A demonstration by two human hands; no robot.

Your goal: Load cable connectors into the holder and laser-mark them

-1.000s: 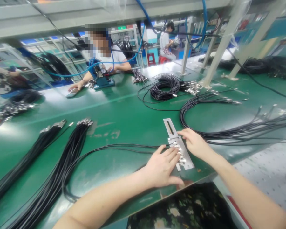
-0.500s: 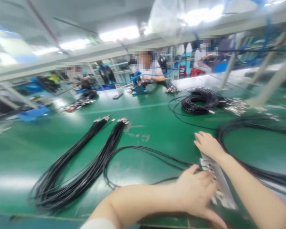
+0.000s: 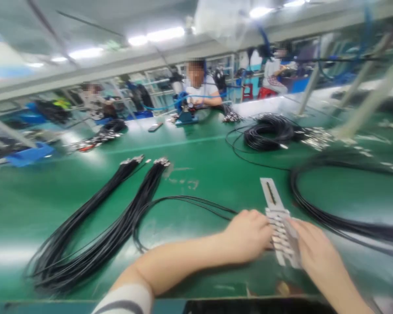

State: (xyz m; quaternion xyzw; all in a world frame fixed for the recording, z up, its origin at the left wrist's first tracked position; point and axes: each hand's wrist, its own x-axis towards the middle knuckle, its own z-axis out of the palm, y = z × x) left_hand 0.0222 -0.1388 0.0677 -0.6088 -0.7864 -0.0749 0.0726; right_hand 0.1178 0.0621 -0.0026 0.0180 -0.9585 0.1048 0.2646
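Both my hands were at the metal plate (image 3: 277,201) near the table's (image 3: 216,174) front edge, left hand (image 3: 250,235) curled against its left side, right hand (image 3: 316,246) along its right; whether either gripped, I couldn't tell; black cables (image 3: 196,200) trailed left

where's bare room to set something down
Main bare patch: middle of the green table, between the folded cable bundle, the metal plate and the coil, beyond the thin cables. More lies left of the bundle, nearer than the blue item. Crowded: at the plate, with left hand and right hand, and rightward among looped cables.
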